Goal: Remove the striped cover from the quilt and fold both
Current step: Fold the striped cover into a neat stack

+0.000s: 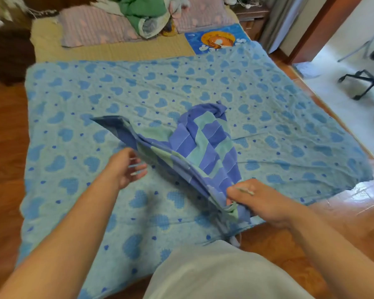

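The quilt, light blue with darker blue hearts, lies spread flat across the bed. On its middle lies the striped cover, blue and pale green, bunched and partly lifted. My right hand grips the cover's near end at the quilt's front edge, thumb on top. My left hand hovers just left of the cover's lifted edge with relaxed fingers, holding nothing. The cover's far end is twisted into a loose knot-like bunch.
At the head of the bed sit pink striped pillows, a green blanket bundle and a blue cartoon pillow. A woven mat shows beyond the quilt. A wheeled chair base stands at the right near a doorway. Wooden floor surrounds the bed.
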